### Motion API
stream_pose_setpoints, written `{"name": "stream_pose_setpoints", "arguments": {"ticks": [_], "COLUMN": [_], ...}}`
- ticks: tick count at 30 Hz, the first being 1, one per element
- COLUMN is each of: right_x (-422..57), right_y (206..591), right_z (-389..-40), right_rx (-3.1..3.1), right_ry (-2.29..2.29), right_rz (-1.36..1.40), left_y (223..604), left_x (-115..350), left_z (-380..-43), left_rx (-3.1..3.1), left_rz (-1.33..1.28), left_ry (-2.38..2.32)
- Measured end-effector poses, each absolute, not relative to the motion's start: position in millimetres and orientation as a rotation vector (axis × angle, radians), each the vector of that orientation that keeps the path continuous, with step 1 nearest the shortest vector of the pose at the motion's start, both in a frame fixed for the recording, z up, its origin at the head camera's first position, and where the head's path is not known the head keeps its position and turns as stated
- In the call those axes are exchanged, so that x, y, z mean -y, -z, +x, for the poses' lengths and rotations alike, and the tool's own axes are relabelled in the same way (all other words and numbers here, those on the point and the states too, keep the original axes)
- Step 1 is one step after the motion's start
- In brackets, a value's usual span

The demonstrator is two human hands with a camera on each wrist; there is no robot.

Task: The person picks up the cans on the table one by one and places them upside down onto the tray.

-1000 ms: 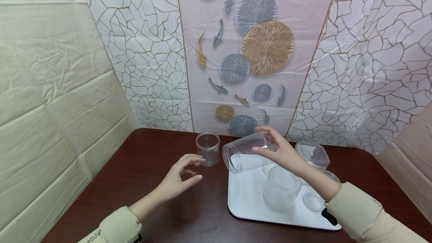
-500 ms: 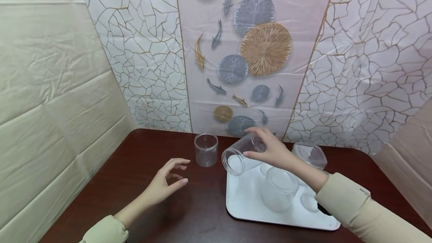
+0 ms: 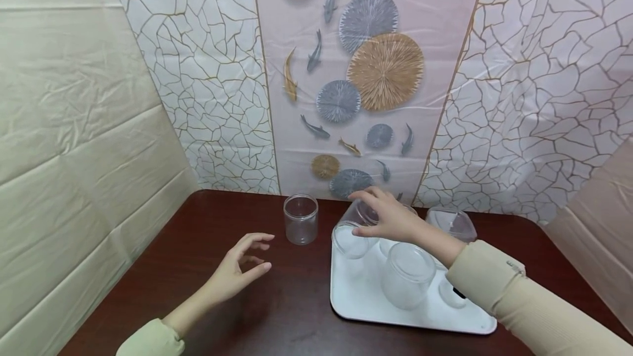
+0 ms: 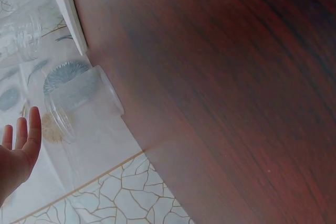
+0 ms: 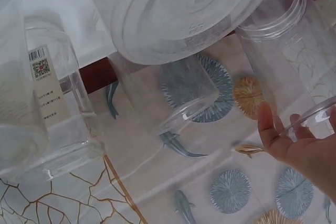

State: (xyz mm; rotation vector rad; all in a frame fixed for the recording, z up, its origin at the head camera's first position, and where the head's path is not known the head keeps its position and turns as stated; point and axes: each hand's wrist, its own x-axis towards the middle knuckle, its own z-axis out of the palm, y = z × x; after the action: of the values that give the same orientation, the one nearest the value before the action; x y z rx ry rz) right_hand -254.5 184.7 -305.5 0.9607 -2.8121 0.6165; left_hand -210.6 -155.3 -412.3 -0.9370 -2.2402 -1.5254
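Note:
My right hand grips a clear plastic jar from above, fingers and thumb spread around its far end. The jar is tilted, its threaded mouth facing toward me, over the back left corner of the white tray. In the right wrist view, the fingers lie along the wall of this jar. My left hand hovers above the table with relaxed fingers, holding nothing. Just beyond it, a shorter clear jar stands upright on the table.
An upturned clear jar sits in the middle of the tray. Behind it is a squarish clear container, and the right arm hides part of the tray's contents. A label shows on one container. A patterned cloth backs the dark table.
My right hand has moved slightly left, and the jar in it has turned its mouth more toward me. My left hand has drawn back from the short jar to the left.

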Motion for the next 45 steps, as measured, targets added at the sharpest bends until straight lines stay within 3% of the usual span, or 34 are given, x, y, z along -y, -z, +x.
{"name": "stream_pose_setpoints", "arguments": {"ticks": [45], "right_x": [-172], "right_y": [336], "right_z": [-298], "right_rx": [3.068], "right_ry": [-0.307], "right_rz": [0.95], "left_y": [422], "left_x": [144], "left_z": [-210], "left_rx": [2.298], "left_rz": [-0.973], "left_ry": [1.553]}}
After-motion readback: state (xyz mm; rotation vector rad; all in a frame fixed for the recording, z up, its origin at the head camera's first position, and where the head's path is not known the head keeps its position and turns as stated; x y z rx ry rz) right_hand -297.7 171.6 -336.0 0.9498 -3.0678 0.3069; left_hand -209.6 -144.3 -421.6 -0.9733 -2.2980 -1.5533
